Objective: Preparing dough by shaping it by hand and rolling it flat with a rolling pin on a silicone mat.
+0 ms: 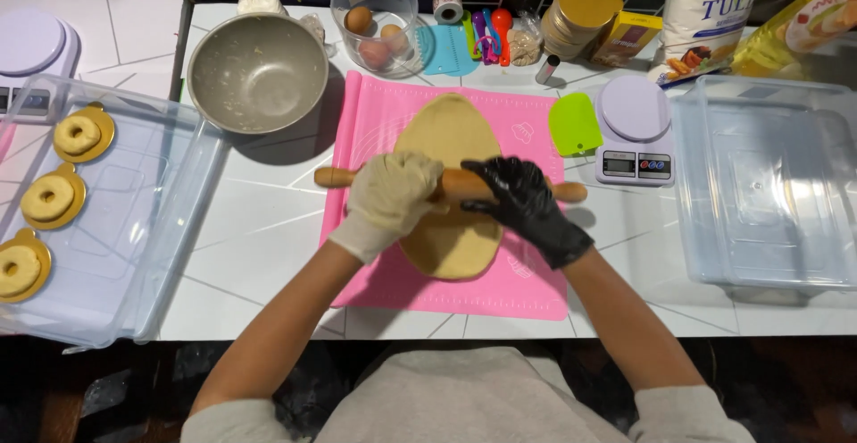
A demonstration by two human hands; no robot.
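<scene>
White tiled counter (268, 229), pink mat (375, 121). Left hand (390, 195) and right hand (516, 195) curled over, pressing rolling pin (455, 182) mid-dough (451, 184). Risk: uneven pressure thins dough lopsided, or it sticks to pin.

Rolling pin (451, 183) middle hidden under both hands; dough (451, 184) beneath grip partly covered; flour bag (714, 14) top cut off far right of grip.
</scene>
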